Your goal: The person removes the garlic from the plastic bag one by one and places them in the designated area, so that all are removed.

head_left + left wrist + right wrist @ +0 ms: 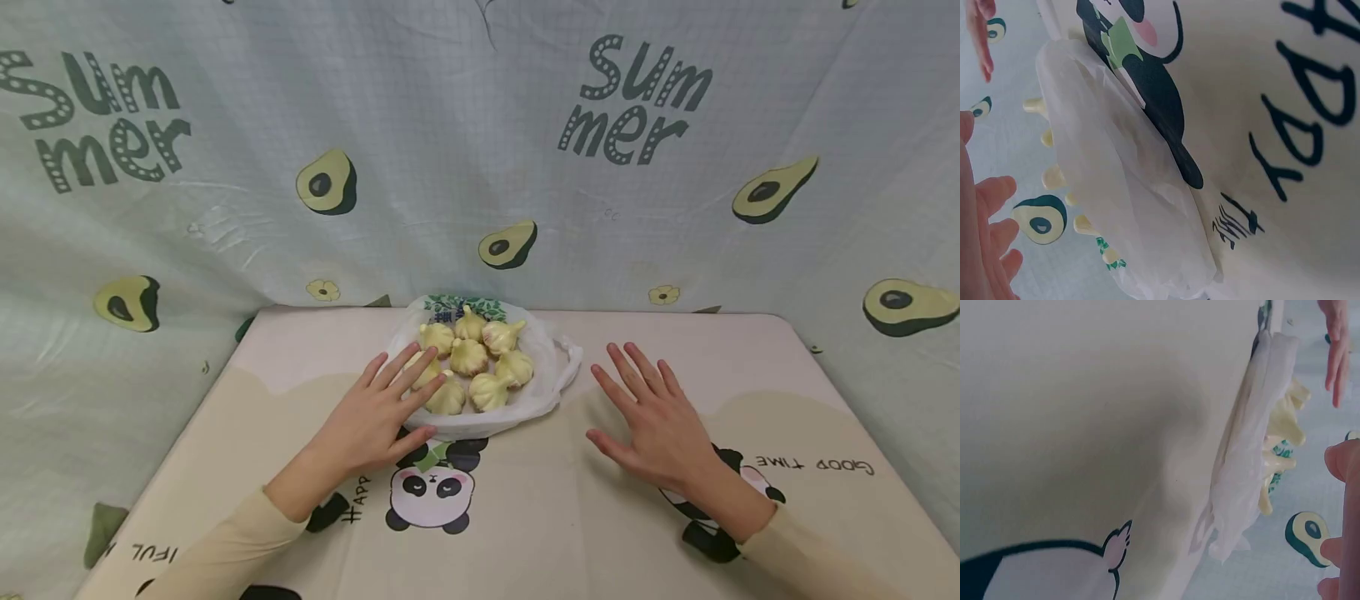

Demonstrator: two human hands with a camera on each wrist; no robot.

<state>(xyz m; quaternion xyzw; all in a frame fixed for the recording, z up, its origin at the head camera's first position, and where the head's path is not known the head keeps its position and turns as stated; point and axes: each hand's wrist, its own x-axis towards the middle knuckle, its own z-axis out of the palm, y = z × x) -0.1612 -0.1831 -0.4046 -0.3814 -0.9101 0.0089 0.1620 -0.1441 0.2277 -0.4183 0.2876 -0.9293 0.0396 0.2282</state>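
Several pale yellow garlic bulbs (468, 357) lie in an opened white plastic bag (525, 410) with green leaf print, toward the back of the table. My left hand (375, 415) hovers with spread fingers at the bag's left side, covering part of a bulb in the head view. To the right of the bag, my right hand (651, 419) is held palm down, fingers spread and holding nothing. In the left wrist view the bag's side (1110, 162) stands beside the hand, with bulb stems poking above its rim. The right wrist view shows garlic bulbs (1282, 425) over the bag's edge.
A cream tablecloth (540, 517) with panda prints and lettering covers the table. Behind it and at both sides hangs a pale curtain (420, 150) with avocado and "summer" prints. The bag's handle (572, 358) loops out to the right.
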